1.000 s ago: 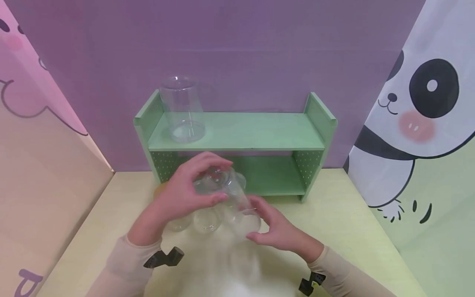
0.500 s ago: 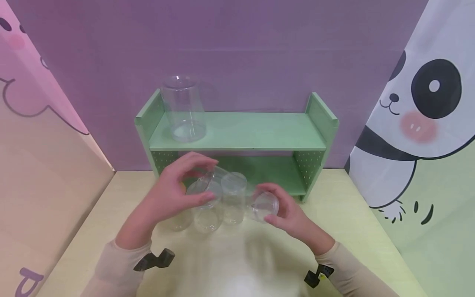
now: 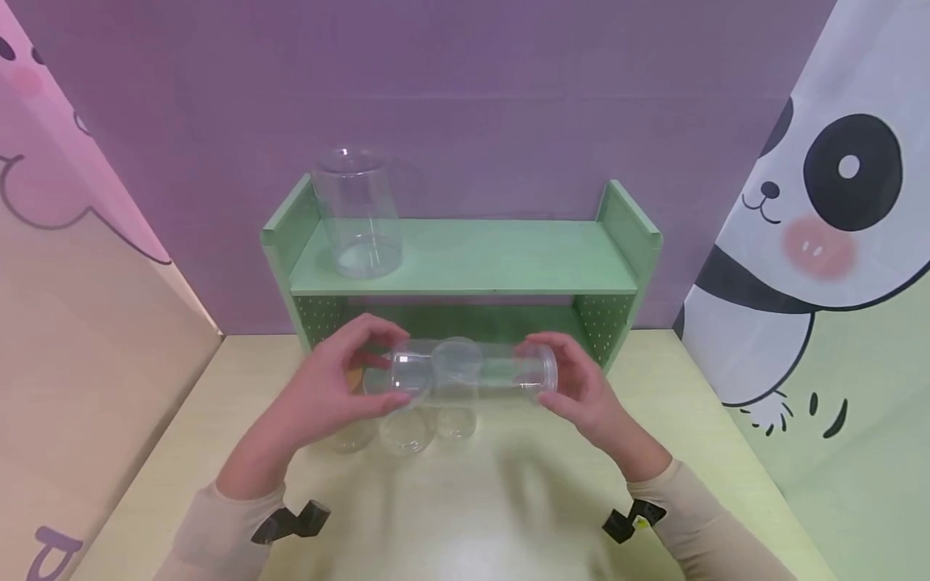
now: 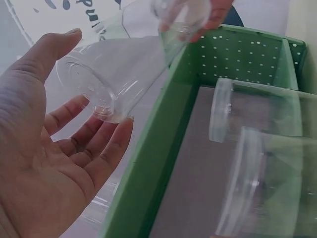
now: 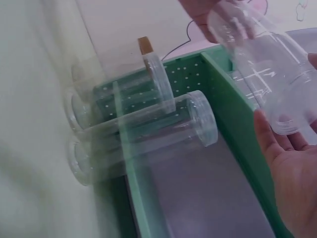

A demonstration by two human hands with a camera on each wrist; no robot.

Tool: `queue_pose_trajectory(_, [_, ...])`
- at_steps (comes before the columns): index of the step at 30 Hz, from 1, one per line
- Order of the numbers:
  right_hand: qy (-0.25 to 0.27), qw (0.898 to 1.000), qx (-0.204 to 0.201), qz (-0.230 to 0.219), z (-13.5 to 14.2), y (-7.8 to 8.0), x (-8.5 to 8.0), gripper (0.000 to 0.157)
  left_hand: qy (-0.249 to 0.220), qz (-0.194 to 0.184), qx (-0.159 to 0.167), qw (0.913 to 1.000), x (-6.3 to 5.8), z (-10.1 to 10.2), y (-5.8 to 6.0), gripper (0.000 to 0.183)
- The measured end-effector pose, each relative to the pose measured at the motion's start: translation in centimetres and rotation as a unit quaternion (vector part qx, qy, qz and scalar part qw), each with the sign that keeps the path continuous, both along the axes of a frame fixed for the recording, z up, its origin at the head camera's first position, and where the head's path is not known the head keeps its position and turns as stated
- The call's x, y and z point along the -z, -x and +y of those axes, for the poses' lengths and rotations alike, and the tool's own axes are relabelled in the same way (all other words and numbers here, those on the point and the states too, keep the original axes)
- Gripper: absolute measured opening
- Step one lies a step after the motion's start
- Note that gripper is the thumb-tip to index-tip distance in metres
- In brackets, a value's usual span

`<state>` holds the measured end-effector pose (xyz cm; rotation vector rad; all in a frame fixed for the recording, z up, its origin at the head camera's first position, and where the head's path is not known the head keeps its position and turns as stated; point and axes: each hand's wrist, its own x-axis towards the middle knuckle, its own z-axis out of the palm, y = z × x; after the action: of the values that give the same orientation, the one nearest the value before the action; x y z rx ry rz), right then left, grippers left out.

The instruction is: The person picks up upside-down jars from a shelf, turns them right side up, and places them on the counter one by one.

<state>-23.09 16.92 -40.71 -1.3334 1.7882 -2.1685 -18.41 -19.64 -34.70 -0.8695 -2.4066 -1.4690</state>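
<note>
A clear cylindrical jar (image 3: pixel 501 373) is held level in the air by its two ends, in front of the green shelf. My left hand (image 3: pixel 323 391) grips its left end, thumb below and fingers above in the head view. In the left wrist view, that jar end (image 4: pixel 91 84) lies between the thumb and fingertips. My right hand (image 3: pixel 584 399) holds the rimmed right end, its fingers curved round it; in the right wrist view the jar (image 5: pixel 277 74) looks see-through. Standing clear jars (image 3: pixel 407 432) are just behind and below, partly covered by the held one and the left hand.
The two-tier green shelf (image 3: pixel 465 258) stands at the back of the pale table (image 3: pixel 450 516). A larger clear jar (image 3: pixel 366 214) stands at the left of its upper board. Something orange (image 3: pixel 353 379) shows behind the left hand. Printed panels (image 3: pixel 835 347) border both sides.
The held jar has turned from a steep tilt to lying level across the view. My right hand has moved right and up; my left hand has shifted slightly left.
</note>
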Motion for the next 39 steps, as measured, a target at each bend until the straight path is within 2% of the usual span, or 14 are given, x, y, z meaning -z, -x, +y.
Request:
queue_pose_trajectory(5, [0.013,1.0,0.01,0.024,0.2,0.3,-0.8,0.059,0.011,-0.009,-0.011,0.9998,1.2,0.2,-0.2,0.067])
queue_pose_trajectory(11, [0.027,0.997,0.012,0.067,-0.1,0.7,-1.7,0.06,0.024,-0.006,0.005,0.9997,2.6,1.1,-0.3,0.066])
queue_pose_trajectory(17, [0.026,0.994,0.029,0.104,-0.3,0.8,-2.5,0.066,0.046,-0.023,0.01,0.9986,3.7,2.2,-0.5,0.067])
queue_pose_trajectory(20, [0.014,0.993,0.043,0.111,-0.4,0.7,-2.9,0.07,0.052,-0.03,0.011,0.9981,4.1,2.6,-0.7,0.07])
queue_pose_trajectory(25, [-0.016,0.989,0.078,0.127,-0.5,0.3,-3.6,0.068,0.048,-0.027,0.027,0.9981,5.0,3.3,-0.7,0.072])
queue_pose_trajectory(32, [-0.082,0.969,0.14,0.186,-0.7,0.1,-4.5,0.056,0.078,-0.07,0.02,0.9943,6.2,4.3,-0.9,0.074])
queue_pose_trajectory(35, [-0.107,0.962,0.156,0.194,-0.7,-0.1,-4.7,0.053,0.085,-0.069,0.024,0.9937,6.5,4.8,-0.8,0.073])
queue_pose_trajectory(39, [-0.126,0.959,0.164,0.193,-0.8,-0.3,-4.7,0.053,0.098,-0.058,0.03,0.9931,7.0,5.3,-0.7,0.071])
